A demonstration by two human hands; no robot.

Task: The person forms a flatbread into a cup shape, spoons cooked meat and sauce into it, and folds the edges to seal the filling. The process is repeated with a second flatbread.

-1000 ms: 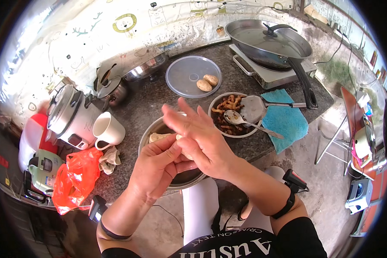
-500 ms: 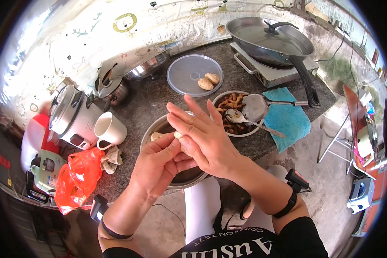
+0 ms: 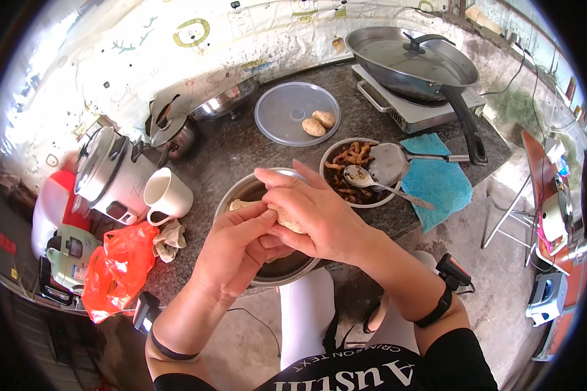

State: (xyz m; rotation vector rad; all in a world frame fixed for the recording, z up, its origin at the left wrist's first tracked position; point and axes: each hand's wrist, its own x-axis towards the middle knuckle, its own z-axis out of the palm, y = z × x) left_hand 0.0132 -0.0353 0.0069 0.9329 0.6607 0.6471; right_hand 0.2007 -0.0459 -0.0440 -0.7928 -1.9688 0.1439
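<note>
My left hand [image 3: 231, 251] pinches a pale lump of dough [image 3: 289, 221] between thumb and fingers. Over its other side curls my right hand [image 3: 323, 218], fingers bent round it, so most of the lump is hidden. Both hands are above a steel bowl [image 3: 284, 281], in which more pale dough [image 3: 240, 204] shows beside my left fingers. Beyond them, two oval dough pieces [image 3: 319, 123] lie side by side on a clear round plastic lid [image 3: 277, 114].
Right of the bowl, a dish [image 3: 361, 204] of browned pieces holds a spoon [image 3: 359, 175] and spatula [image 3: 388, 163]. A blue cloth [image 3: 437, 192] lies beside it. A lidded pan [image 3: 411, 62] sits on a cooker behind. Leftward stand a white mug [image 3: 169, 192], red bag [image 3: 116, 267] and rice cooker [image 3: 111, 173].
My right fingers, stretched out and raised before, have bent down round the dough lump. More of the lump shows between the hands. My left hand keeps its pinch.
</note>
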